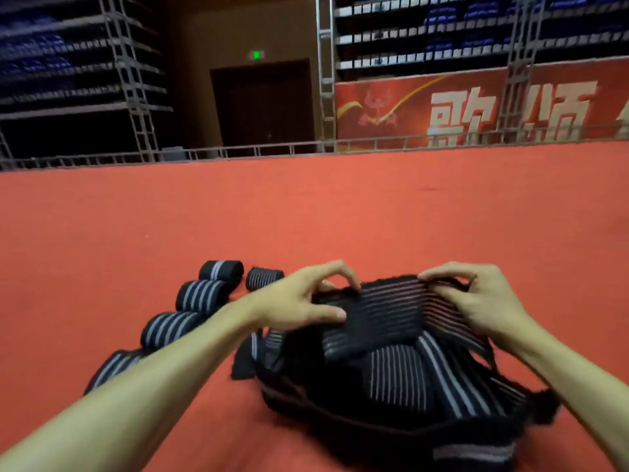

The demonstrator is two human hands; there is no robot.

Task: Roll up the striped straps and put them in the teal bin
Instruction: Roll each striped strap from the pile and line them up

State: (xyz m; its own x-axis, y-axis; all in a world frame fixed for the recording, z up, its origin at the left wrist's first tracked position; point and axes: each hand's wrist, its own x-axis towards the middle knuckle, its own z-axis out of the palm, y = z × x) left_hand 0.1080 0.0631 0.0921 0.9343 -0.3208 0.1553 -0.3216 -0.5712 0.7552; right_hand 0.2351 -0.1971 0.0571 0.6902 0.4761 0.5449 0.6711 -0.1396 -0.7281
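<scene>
Both hands hold one striped strap (pixel 388 311) by its upper edge. The left hand (pixel 303 301) is at the strap's left end, fingers curled over the top and thumb laid flat along the near face. The right hand (pixel 480 301) is at the strap's right end, fingertips bent and pinching the edge. The bare left forearm (pixel 163 379) reaches to the strap from the near left and the bare right forearm (pixel 558 369) from the near right, wrists nearly level, palms turned down.

The red carpeted floor (pixel 306 216) bears a row of rolled striped straps (pixel 200 296) beside a heap of loose straps (pixel 398 379).
</scene>
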